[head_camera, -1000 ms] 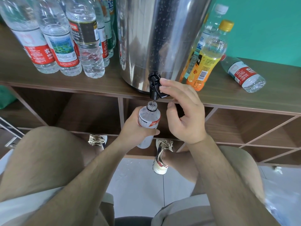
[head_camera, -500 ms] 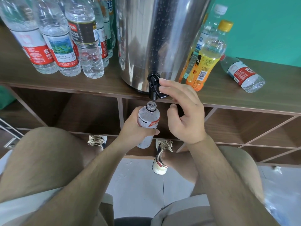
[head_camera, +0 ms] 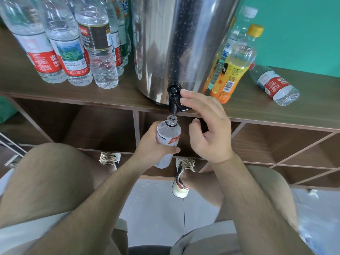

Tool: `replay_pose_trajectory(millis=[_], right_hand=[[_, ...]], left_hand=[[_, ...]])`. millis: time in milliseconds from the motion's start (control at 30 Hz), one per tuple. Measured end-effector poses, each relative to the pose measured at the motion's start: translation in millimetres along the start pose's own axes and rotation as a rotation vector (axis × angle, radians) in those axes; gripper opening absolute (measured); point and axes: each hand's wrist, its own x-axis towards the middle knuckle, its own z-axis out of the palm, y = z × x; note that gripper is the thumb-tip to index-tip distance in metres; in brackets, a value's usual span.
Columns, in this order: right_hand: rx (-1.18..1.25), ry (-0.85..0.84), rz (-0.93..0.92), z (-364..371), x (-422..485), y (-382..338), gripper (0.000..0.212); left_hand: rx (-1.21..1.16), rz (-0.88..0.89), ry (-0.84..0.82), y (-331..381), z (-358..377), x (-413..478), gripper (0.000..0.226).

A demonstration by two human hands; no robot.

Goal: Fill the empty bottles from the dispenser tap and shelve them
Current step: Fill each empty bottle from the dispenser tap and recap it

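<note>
Mid-frame, water bottle (head_camera: 168, 134) gripped in left hand (head_camera: 153, 146) is best kept centred under dispenser tap (head_camera: 173, 98), pressed by loosely extended right hand (head_camera: 208, 129).

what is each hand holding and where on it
The left hand grips the small uncapped bottle around its labelled middle. The right hand holds nothing; its fingers press on the black tap lever.
</note>
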Motion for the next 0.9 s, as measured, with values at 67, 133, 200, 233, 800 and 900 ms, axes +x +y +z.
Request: replay_pose_trajectory(millis=[67,133,200,233,800,900], right_hand=[[0.003,0.0,0.002,0.2,-0.5,0.0,0.058],[0.006,0.0,0.003,0.5,-0.4,0.1,0.059],[0.008,0.0,0.001,0.4,-0.1,0.2,0.059],[0.01,0.0,0.001,0.2,0.1,0.3,0.059],[-0.001,-0.01,0.005,-1.1,0.2,0.0,0.058],[0.002,-0.007,0.005,-0.5,-0.2,0.2,0.059]], left_hand=[[-0.002,-0.002,0.002,0.3,0.0,-0.2,0.08],[-0.008,0.0,0.003,-0.4,0.1,-0.4,0.08],[-0.016,0.004,0.003,-0.8,0.4,-0.7,0.079],[-0.018,0.005,0.005,-1.1,0.7,-0.6,0.079],[0.0,0.006,-0.004,-1.9,0.7,0.5,0.082],[0.003,0.01,-0.003,-1.5,0.8,0.4,0.08]])
